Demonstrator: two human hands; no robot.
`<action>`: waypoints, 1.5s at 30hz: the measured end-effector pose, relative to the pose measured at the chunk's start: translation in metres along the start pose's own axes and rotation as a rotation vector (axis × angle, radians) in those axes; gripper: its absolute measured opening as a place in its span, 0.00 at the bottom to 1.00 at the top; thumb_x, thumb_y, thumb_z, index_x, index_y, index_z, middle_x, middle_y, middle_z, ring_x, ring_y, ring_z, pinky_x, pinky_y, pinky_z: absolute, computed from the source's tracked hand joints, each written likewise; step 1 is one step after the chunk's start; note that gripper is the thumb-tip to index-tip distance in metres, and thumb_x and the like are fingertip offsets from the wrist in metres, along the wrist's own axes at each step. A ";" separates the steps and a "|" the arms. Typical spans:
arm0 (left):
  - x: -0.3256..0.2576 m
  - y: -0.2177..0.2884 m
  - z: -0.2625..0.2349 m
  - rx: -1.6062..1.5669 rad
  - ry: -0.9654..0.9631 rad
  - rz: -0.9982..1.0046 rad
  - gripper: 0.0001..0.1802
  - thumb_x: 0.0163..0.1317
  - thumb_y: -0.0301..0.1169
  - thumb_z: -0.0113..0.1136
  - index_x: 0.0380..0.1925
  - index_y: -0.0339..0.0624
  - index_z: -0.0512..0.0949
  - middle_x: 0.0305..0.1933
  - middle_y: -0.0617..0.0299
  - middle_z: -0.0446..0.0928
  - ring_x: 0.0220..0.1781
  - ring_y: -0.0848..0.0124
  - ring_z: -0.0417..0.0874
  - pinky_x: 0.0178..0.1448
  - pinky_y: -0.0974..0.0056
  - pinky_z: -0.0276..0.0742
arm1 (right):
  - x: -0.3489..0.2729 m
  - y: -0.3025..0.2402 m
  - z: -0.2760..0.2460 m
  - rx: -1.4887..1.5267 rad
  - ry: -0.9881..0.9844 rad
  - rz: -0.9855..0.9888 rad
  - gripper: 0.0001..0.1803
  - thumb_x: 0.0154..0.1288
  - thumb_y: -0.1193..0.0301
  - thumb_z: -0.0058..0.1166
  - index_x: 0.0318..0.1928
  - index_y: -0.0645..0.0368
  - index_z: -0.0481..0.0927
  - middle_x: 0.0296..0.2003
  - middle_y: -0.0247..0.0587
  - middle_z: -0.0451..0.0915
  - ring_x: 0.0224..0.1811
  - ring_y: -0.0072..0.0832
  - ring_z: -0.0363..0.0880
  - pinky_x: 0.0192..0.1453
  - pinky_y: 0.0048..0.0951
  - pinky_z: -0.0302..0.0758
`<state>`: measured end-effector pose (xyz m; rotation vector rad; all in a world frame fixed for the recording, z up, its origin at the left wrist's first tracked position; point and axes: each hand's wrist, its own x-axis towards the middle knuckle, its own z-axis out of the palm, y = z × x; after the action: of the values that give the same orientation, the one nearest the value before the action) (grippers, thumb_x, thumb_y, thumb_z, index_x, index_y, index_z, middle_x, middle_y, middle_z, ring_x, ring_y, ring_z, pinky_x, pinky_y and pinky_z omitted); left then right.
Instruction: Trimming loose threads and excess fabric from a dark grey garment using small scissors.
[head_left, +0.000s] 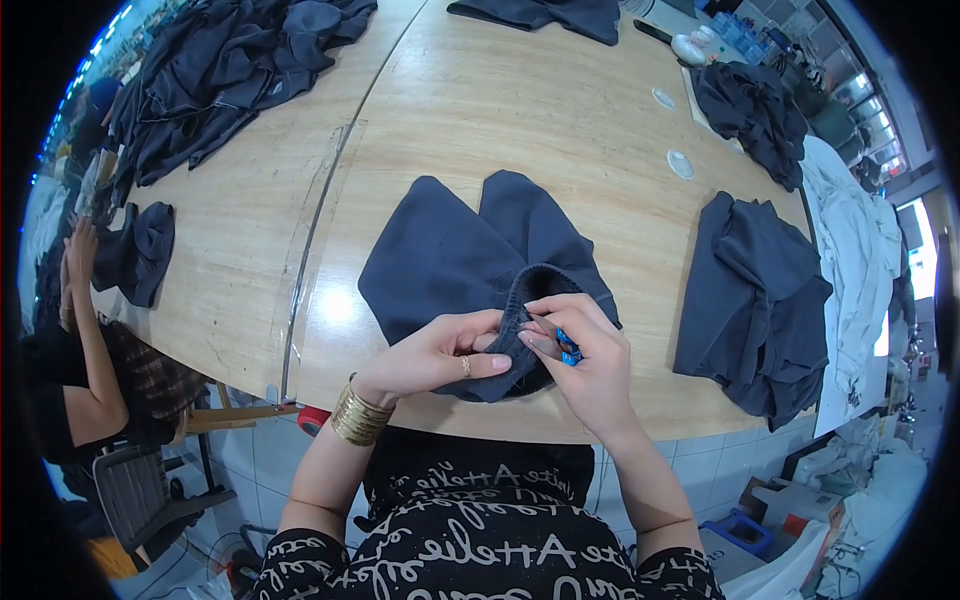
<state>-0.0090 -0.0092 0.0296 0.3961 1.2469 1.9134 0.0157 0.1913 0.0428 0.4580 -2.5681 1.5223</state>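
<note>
A dark navy pair of shorts lies on the wooden table in front of me, its two legs pointing away and its gathered elastic waistband turned up at the near side. My left hand is closed on the waistband, thumb on top and fingers tucked inside the fold. In my right hand is a small pair of thread snips with blue on it, the blades pointing at the waistband's edge. The right fingertips are close to the band; whether they also pinch the cloth or a thread cannot be made out.
Dark garments lie folded at the right, with another bundle beyond. A large dark heap covers the far left. White cloth hangs past the right edge. A co-worker's hands are at the left edge, near a chair.
</note>
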 end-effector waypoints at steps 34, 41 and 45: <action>0.002 -0.014 0.015 0.154 0.281 0.184 0.28 0.62 0.18 0.59 0.62 0.31 0.65 0.44 0.62 0.81 0.45 0.85 0.75 0.49 0.77 0.72 | 0.001 -0.015 -0.010 -0.011 0.014 0.071 0.06 0.55 0.78 0.64 0.32 0.65 0.79 0.28 0.31 0.73 0.27 0.16 0.70 0.31 0.18 0.65; 0.003 -0.010 0.013 0.142 0.318 0.227 0.26 0.62 0.18 0.57 0.62 0.36 0.66 0.45 0.63 0.82 0.44 0.85 0.75 0.48 0.78 0.71 | 0.002 -0.007 -0.032 0.393 -0.380 0.208 0.07 0.61 0.74 0.63 0.31 0.63 0.77 0.27 0.28 0.70 0.28 0.15 0.65 0.32 0.19 0.63; 0.005 -0.003 0.010 0.021 0.284 0.135 0.24 0.63 0.20 0.58 0.60 0.36 0.70 0.37 0.69 0.79 0.38 0.88 0.72 0.42 0.80 0.69 | 0.006 -0.011 -0.035 0.302 -0.333 0.140 0.06 0.59 0.76 0.63 0.31 0.63 0.77 0.30 0.32 0.72 0.28 0.18 0.69 0.32 0.22 0.66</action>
<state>-0.0042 0.0018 0.0306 0.2287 1.4554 2.1281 0.0120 0.2155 0.0702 0.6223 -2.6609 2.0553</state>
